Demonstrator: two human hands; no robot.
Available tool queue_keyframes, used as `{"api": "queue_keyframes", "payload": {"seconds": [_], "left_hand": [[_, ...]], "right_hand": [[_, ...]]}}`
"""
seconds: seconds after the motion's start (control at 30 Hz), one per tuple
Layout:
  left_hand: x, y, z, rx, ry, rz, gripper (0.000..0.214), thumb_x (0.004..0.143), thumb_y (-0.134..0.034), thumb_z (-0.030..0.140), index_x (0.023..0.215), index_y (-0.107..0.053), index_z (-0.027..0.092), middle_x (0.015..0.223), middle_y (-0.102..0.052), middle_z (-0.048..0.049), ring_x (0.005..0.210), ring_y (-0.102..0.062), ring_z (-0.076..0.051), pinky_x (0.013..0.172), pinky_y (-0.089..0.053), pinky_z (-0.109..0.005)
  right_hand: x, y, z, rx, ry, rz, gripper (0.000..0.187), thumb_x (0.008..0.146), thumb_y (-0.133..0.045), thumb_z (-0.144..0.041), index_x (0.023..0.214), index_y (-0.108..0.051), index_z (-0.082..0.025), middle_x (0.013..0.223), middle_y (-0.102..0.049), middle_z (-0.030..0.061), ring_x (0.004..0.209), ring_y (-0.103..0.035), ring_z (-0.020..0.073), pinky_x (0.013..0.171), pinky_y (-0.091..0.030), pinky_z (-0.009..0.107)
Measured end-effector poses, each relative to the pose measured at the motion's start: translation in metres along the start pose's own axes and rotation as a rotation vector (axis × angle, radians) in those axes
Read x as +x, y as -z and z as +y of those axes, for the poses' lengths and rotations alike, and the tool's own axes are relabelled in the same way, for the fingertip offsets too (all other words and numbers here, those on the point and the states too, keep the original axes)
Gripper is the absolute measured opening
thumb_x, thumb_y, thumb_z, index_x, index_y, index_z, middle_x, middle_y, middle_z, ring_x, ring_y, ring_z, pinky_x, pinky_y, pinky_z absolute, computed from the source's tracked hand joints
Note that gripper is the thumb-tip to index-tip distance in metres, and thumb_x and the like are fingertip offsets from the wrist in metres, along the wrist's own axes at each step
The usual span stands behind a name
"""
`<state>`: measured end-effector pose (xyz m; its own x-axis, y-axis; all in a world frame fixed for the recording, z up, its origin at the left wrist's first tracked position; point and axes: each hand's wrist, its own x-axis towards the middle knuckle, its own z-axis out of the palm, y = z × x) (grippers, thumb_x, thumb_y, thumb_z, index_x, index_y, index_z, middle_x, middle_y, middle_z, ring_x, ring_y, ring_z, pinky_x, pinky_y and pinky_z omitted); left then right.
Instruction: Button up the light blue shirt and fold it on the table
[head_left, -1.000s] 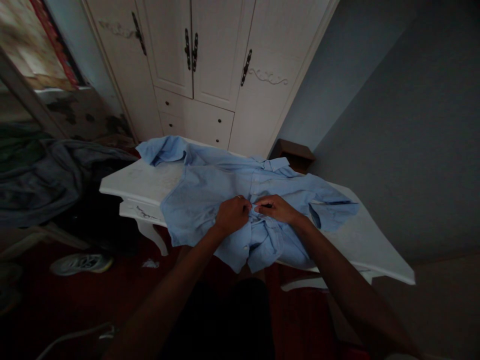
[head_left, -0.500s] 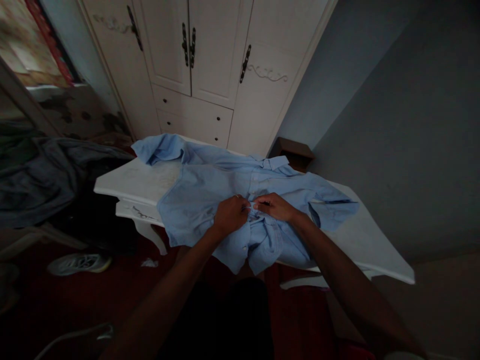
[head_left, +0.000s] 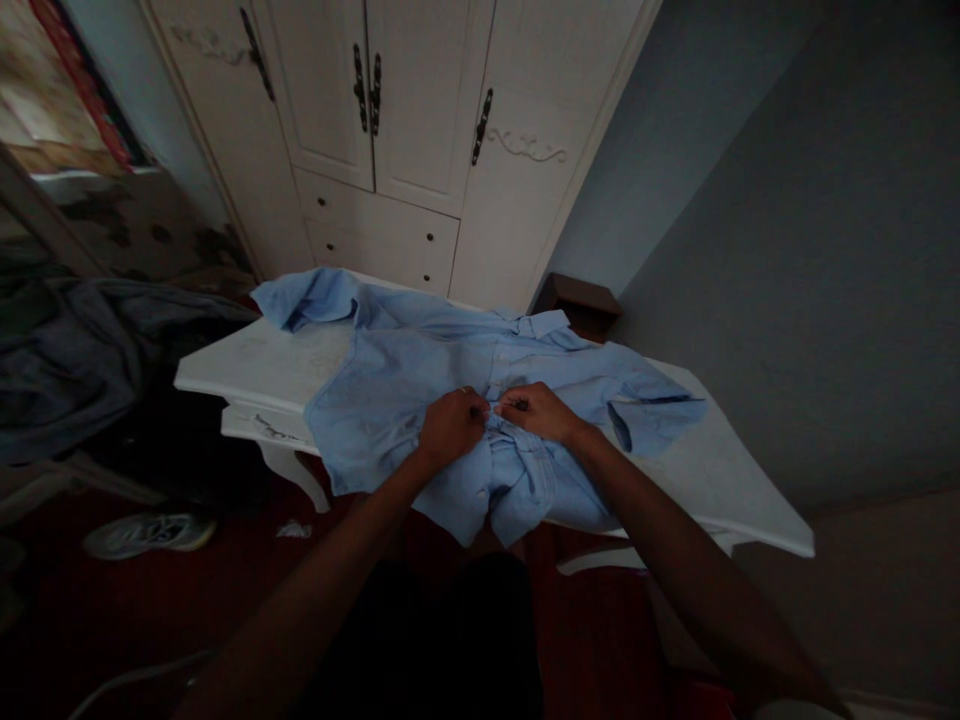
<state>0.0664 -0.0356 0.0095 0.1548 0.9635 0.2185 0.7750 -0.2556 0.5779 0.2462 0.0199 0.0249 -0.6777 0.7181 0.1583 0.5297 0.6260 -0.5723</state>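
Note:
A light blue button-up shirt (head_left: 405,370) lies spread across a white table (head_left: 247,360), its collar towards the far edge and its hem hanging over the near edge. Along the front placket, my left hand (head_left: 454,425) pinches the cloth with closed fingers. Close beside it, my right hand (head_left: 540,410) grips the other side of the placket between thumb and fingers. The fingertips of both hands nearly meet, and whatever button lies between them is hidden. Below the hands, the lower front is bunched and a small button shows near the hem.
Behind the table stands a white wardrobe (head_left: 420,120) with dark handles. A brown box (head_left: 577,305) sits by the wall at right. Dark clothes (head_left: 82,360) are heaped at left, above a shoe (head_left: 150,535) on the red floor (head_left: 247,600).
The whole view has shifted slightly, moving the scene a little left. Both hands stay at the same spot on the placket, their fingertips now slightly closer together.

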Motion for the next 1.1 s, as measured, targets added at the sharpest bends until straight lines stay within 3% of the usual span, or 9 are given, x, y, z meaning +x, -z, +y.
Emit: {"api": "queue_keyframes", "payload": {"seconds": [0.43, 0.57, 0.83, 1.0, 1.1], "left_hand": [[0.005, 0.001, -0.004, -0.066, 0.006, -0.004, 0.021, 0.079, -0.052, 0.017, 0.08, -0.073, 0.02, 0.089, -0.069, -0.0024, 0.082, -0.064, -0.016, 0.078, -0.048, -0.026], [0.007, -0.002, -0.007, -0.103, 0.002, 0.022, 0.022, 0.077, -0.053, 0.017, 0.079, -0.074, 0.02, 0.086, -0.07, -0.0028, 0.083, -0.064, -0.017, 0.08, -0.049, -0.027], [0.01, -0.001, -0.012, -0.202, 0.002, 0.056, 0.016, 0.074, -0.059, 0.018, 0.074, -0.075, 0.018, 0.076, -0.069, -0.0036, 0.075, -0.064, -0.017, 0.075, -0.05, -0.028], [0.006, -0.004, -0.004, -0.457, -0.046, 0.091, 0.015, 0.076, -0.061, 0.024, 0.075, -0.075, 0.018, 0.08, -0.069, -0.0037, 0.075, -0.064, -0.016, 0.075, -0.05, -0.027], [0.004, -0.009, 0.003, -0.556, -0.077, 0.119, 0.018, 0.077, -0.061, 0.028, 0.077, -0.074, 0.016, 0.079, -0.07, -0.0044, 0.077, -0.065, -0.016, 0.075, -0.05, -0.026]], "right_hand": [[0.001, -0.003, -0.009, -0.114, -0.039, 0.047, 0.016, 0.082, -0.056, -0.018, 0.068, -0.064, -0.016, 0.058, -0.054, -0.0032, 0.056, -0.048, 0.0099, 0.057, -0.032, 0.022], [0.005, -0.004, -0.011, -0.11, -0.088, 0.06, 0.019, 0.08, -0.055, -0.016, 0.062, -0.06, -0.016, 0.056, -0.05, -0.004, 0.057, -0.046, 0.0096, 0.058, -0.032, 0.022], [0.012, -0.002, -0.006, 0.114, -0.217, 0.001, 0.022, 0.074, -0.058, -0.027, 0.055, -0.056, -0.017, 0.051, -0.044, -0.0055, 0.053, -0.041, 0.0094, 0.054, -0.029, 0.022], [0.015, -0.008, 0.006, 0.208, -0.319, 0.134, 0.023, 0.071, -0.053, -0.024, 0.048, -0.05, -0.018, 0.045, -0.037, -0.0063, 0.049, -0.037, 0.0091, 0.051, -0.023, 0.024], [0.017, -0.008, 0.014, 0.242, -0.331, 0.151, 0.024, 0.068, -0.051, -0.022, 0.045, -0.046, -0.018, 0.043, -0.033, -0.0067, 0.047, -0.034, 0.0089, 0.05, -0.021, 0.025]]}}
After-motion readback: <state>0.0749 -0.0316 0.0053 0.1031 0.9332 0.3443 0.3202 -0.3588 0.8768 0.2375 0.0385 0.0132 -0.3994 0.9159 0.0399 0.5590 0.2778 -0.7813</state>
